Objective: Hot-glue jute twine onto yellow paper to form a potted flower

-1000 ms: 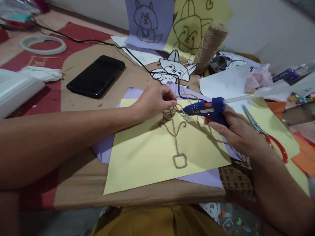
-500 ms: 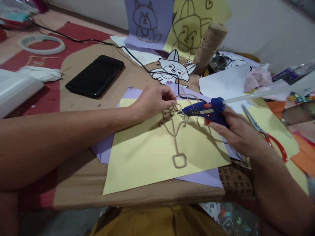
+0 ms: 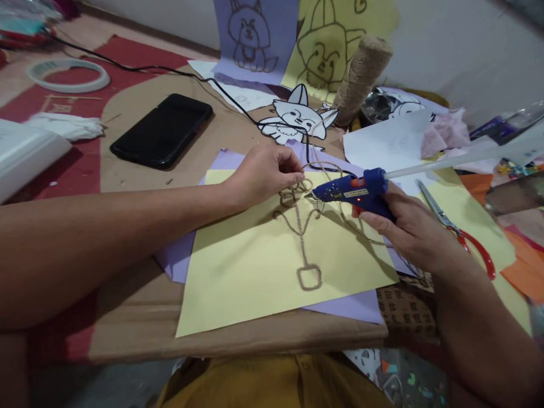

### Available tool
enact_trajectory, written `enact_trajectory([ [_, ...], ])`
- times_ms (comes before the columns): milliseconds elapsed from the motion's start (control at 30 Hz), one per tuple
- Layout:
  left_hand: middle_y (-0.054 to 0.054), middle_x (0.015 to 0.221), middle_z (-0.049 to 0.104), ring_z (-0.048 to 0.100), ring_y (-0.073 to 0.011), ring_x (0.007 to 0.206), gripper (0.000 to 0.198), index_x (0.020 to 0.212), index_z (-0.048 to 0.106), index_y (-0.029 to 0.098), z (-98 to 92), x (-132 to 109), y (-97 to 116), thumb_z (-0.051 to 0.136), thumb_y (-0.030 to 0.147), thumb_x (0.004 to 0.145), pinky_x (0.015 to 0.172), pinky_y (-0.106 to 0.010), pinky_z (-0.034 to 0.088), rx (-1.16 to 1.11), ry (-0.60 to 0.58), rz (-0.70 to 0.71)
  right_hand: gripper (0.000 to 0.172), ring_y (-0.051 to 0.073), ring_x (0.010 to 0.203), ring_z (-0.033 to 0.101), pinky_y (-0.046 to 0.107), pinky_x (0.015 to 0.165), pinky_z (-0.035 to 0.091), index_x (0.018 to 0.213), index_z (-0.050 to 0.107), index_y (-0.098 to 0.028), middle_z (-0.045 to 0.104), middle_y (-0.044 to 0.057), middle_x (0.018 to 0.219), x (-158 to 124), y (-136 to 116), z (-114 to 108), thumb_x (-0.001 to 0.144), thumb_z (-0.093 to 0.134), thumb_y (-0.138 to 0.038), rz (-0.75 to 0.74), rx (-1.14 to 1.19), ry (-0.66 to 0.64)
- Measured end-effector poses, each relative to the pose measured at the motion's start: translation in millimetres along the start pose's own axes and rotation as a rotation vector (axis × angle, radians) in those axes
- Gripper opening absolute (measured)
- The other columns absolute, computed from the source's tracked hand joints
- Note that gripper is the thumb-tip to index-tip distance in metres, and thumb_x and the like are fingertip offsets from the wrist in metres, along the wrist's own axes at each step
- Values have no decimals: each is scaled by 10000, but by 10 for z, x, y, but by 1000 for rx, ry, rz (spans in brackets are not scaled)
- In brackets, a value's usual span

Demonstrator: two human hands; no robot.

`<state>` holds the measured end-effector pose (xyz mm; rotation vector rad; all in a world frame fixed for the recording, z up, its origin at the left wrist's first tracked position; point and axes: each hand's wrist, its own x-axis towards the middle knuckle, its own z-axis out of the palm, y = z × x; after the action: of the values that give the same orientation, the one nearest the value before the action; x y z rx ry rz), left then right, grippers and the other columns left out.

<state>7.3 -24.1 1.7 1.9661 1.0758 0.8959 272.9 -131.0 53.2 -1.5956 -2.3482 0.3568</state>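
My right hand (image 3: 403,229) is closed round the handle of a blue hot glue gun (image 3: 352,190), whose red light is lit and whose long clear glue stick juts from the back. The nozzle hovers by the upper part of a brown twine design (image 3: 302,243) on a yellow sheet (image 3: 238,272): a stem with two curled side pieces and a small square at its base. With fingertips pinched at the top of that design, my left hand (image 3: 272,173) holds the twine (image 3: 325,164), which loops away to the right. Whether the nozzle touches the paper I cannot tell.
Red-handled scissors (image 3: 461,235) lie at the right. Behind stand a twine spool (image 3: 363,76) and a fox cutout (image 3: 297,116), crossed by a black cord (image 3: 170,72). A black phone (image 3: 164,130) and a tape roll (image 3: 68,76) lie at the left.
Both hands and the glue gun stay nearly in place, with the nozzle shifted very slightly left. The whole view has drifted a little.
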Motion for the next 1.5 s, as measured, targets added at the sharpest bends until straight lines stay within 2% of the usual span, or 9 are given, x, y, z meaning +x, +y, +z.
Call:
enact_trajectory([
  [433, -33, 751, 732, 620, -129, 665, 113, 770, 743, 154, 14, -3, -11, 764, 264, 776, 639, -264, 462, -18, 7, 6, 464, 343, 1088, 673, 453, 862, 552, 1352, 568, -241, 694, 119, 1266, 18, 23, 35, 982, 514, -516, 7, -28, 33],
  [767, -27, 750, 728, 617, -124, 657, 114, 771, 741, 155, -2, -6, 15, 759, 268, 776, 643, -263, 464, -8, -1, -6, 474, 358, 1138, 653, 478, 912, 542, 1376, 559, -261, 672, 111, 1309, 11, 0, -6, 979, 516, -515, 24, -17, -5],
  [1167, -40, 761, 737, 622, -132, 666, 145, 786, 742, 156, 6, -9, 3, 761, 300, 776, 627, -261, 463, -15, 1, 1, 480, 354, 1092, 665, 477, 889, 542, 1361, 570, -220, 694, 135, 1242, 36, 15, 41, 984, 502, -509, 2, -37, 33],
  [1500, -36, 758, 737, 620, -129, 664, 106, 782, 750, 158, -6, -12, 26, 767, 264, 779, 645, -264, 465, 0, 0, -8, 469, 332, 1048, 679, 467, 869, 558, 1357, 565, -260, 708, 110, 1226, 4, -4, -8, 977, 513, -530, 17, -37, 6],
])
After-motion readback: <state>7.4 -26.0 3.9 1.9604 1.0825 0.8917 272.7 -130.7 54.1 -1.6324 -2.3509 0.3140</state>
